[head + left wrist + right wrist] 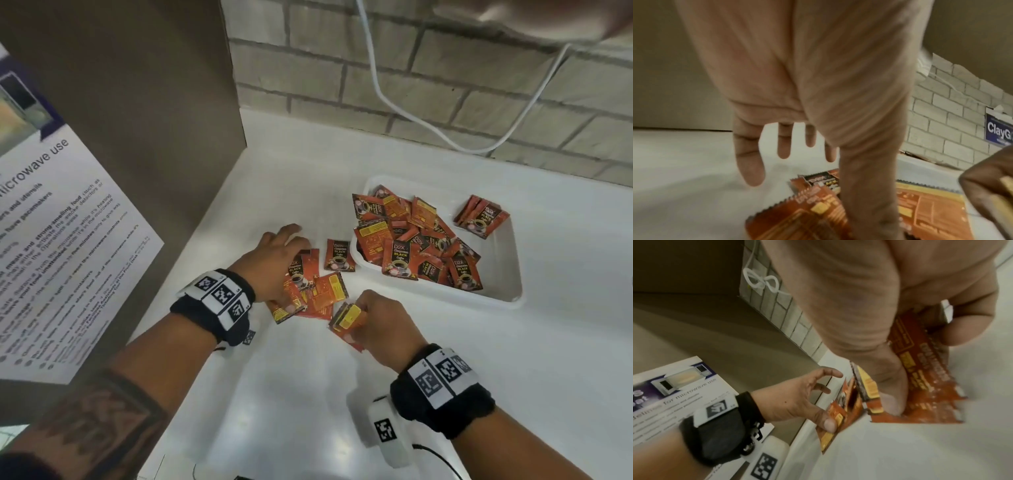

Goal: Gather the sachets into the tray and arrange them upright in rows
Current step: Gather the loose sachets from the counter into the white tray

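- A loose heap of orange-and-black sachets (416,246) lies jumbled in the white tray (507,274), a few propped against its far wall, none in rows.
- One sachet (338,255) lies alone on the counter (445,342), just left of the tray.
- A scattered pile (318,296) lies flat beside it; the left hand (277,263) rests over it with fingers spread, thumb pressing one packet.
- The right hand (383,325) pinches a small stack of sachets (347,317), thumb against curled fingers.
- A microwave notice (51,240) hangs at left.
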Motion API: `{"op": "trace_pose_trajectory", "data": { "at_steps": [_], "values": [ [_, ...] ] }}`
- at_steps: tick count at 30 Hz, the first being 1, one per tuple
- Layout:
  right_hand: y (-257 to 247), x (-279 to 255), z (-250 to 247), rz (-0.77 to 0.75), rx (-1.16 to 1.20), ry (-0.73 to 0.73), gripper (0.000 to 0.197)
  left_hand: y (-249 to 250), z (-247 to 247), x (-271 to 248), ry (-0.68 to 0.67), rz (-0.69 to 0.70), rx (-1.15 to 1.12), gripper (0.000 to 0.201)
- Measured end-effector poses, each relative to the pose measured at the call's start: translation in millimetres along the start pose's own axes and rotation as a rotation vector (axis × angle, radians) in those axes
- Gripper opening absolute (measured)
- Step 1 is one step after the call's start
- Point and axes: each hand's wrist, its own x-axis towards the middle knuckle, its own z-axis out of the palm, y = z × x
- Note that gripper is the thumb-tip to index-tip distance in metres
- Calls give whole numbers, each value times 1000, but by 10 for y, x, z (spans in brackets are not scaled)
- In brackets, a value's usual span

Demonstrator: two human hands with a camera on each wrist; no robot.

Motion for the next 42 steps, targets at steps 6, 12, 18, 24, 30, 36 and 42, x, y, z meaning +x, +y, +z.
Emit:
{"op": "trace_pose_trajectory", "data": {
  "at_steps": [6, 12, 18, 24, 30, 36, 42],
  "values": [
    [-107, -168, -261, -69, -143, 1, 26, -46, -52, 158, -119, 65, 51, 111],
    [-410, 146, -90, -277, -183, -58, 34, -68, -27, 248, -89, 69, 28, 93],
    [-460, 226, 126, -234, -322, -41, 63, -104, 19, 276, -123, 76, -14, 86],
    [-533, 149, 322, -153, -257, -21, 68, -86, 14, 336, -108, 68, 10, 63],
    [-514, 136, 355, -164, -237, 1, 51, 22, -206, 425, -32, 47, 41, 37],
    [-426, 150, 277, -206, -179, -33, 46, 160, -308, 581, -97, 39, -117, 65],
    [-387, 163, 317, -193, -62, 18, 37, 338, -178, 745, -154, -19, -172, 113]
  ]
}}
